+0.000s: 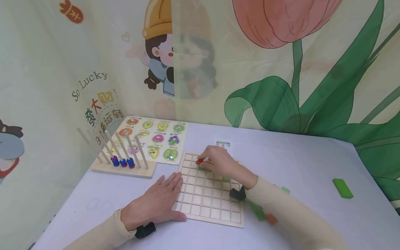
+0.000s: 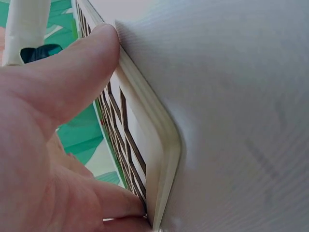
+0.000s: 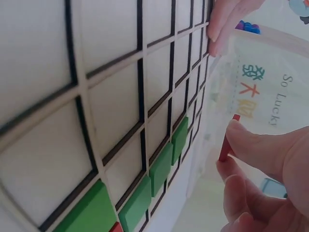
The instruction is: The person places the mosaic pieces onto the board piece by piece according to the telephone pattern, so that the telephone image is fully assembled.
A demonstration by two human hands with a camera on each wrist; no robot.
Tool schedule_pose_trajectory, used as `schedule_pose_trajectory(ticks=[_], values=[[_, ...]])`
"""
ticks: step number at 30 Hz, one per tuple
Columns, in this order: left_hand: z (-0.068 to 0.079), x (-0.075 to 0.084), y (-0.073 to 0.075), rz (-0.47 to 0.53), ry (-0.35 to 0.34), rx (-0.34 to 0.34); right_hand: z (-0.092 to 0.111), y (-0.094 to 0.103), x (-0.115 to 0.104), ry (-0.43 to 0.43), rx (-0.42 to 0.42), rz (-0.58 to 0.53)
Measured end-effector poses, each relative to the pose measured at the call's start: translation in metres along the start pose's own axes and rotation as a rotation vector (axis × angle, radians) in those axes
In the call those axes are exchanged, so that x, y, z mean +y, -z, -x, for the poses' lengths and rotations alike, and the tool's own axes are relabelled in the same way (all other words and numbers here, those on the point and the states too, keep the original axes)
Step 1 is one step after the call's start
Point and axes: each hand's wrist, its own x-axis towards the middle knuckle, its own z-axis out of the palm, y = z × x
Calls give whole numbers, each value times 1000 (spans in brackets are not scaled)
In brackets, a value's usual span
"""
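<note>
A wooden grid board (image 1: pixel 203 201) with square cells lies on the table. My left hand (image 1: pixel 156 199) rests at its near left corner, fingers straight along the left side and thumb (image 2: pixel 91 63) touching the near edge. Over the far left part of the board, my right hand (image 1: pixel 220 161) pinches a small flat red piece (image 3: pixel 229 140) between thumb and fingertips. Several green square tiles (image 3: pixel 160 169) sit in a row of cells, beside the corner of another red piece (image 3: pixel 116 228). My right hand covers part of that row in the head view.
A pattern card (image 1: pixel 230 149) lies behind the board. To the left stand a pegged wooden rack (image 1: pixel 125 171) with blue and purple beads and a fruit puzzle board (image 1: pixel 150 142). Loose green (image 1: pixel 257 211) and orange pieces (image 1: pixel 271 218) lie right, with a green block (image 1: pixel 342 188) farther off.
</note>
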Motion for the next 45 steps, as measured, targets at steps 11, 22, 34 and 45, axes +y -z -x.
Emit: schedule_pose_trajectory(ticks=[11,22,34,45], values=[[-3,2,0,-13,-3,-14,-22,-14,1,-22,-81,13],[-3,2,0,-30,-4,5,-25,-17,0,-112,-131,16],[-2,1,-1,-14,1,3,-22,-19,-1,-85,-116,33],[-1,0,-1,1,10,0,5,7,12,-143,8,-13]])
